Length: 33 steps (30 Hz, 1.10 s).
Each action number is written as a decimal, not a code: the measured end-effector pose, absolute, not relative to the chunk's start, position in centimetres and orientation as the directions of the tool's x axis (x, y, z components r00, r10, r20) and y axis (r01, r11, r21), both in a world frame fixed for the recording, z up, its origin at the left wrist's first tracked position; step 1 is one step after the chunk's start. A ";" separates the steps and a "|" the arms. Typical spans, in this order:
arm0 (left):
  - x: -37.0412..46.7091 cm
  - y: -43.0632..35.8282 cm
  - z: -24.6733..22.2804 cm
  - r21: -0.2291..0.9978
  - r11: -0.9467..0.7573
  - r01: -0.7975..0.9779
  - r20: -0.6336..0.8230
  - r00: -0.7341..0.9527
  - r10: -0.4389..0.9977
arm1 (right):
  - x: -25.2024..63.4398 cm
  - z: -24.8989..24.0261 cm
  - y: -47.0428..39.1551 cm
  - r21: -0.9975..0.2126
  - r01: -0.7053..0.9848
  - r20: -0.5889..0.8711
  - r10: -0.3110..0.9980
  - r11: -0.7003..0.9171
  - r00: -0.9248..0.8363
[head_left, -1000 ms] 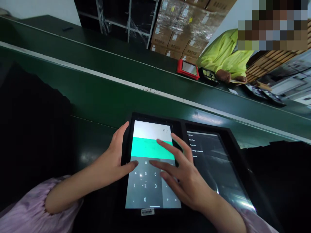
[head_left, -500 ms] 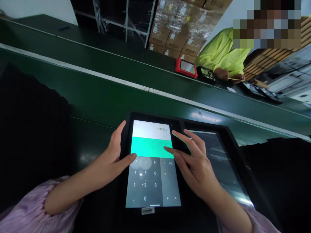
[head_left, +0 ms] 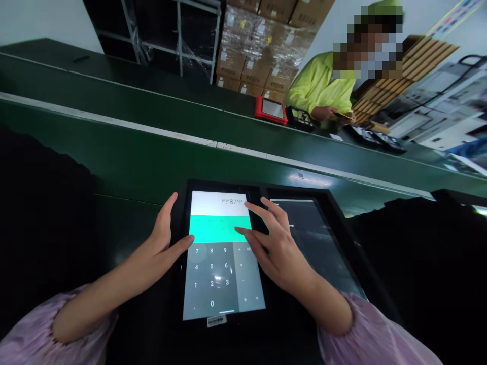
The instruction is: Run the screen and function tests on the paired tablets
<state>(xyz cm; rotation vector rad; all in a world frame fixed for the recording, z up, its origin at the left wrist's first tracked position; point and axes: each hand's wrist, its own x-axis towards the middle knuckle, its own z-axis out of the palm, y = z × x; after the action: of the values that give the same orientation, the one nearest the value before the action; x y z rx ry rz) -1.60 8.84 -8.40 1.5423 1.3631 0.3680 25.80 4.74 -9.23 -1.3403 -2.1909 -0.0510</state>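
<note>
A black tablet [head_left: 218,279] lies before me with a calculator on its lit screen: a white display strip at the top, a green panel below it and grey number keys. My left hand [head_left: 163,237] is at its left edge, thumb over the screen just above the 7 and the other fingers stretched upward beside the frame. My right hand [head_left: 280,248] hovers over the right side with fingers spread, the index fingertip over the green panel. Whether the fingertips press the glass I cannot tell. A barcode label [head_left: 216,321] sits on the lower bezel.
To the right lies a second tablet [head_left: 323,238] with a dark screen. Across the green bench [head_left: 125,152] a person in a yellow jacket [head_left: 319,83] works near a red-cased device [head_left: 271,110]. Wrapped cardboard boxes [head_left: 258,61] are stacked behind.
My view has shifted, so the whole scene sits further left. More characters now follow the 87 in the calculator's display. Both hands keep nearly the same place over the tablet.
</note>
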 end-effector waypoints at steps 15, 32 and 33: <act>0.7 14.7 -7.5 0.815 0.024 0.580 -0.117 0.123 0.986 | 37.4 -10.3 5.6 -0.254 0.883 0.523 0.824 0.394 -0.217; -0.3 17.4 -6.1 0.651 -0.163 0.741 -0.287 0.439 0.851 | 36.0 -9.2 4.3 -0.380 0.870 0.557 0.829 0.314 -0.056; -0.5 17.6 -6.1 0.649 -0.154 0.745 -0.288 0.428 0.857 | 36.0 -9.1 4.4 -0.401 0.862 0.551 0.833 0.309 -0.042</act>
<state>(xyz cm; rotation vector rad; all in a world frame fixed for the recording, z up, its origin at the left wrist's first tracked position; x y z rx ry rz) -0.48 17.57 -6.14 1.9330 1.3537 0.1896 35.99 4.38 -9.11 -1.5106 -1.8550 -0.0509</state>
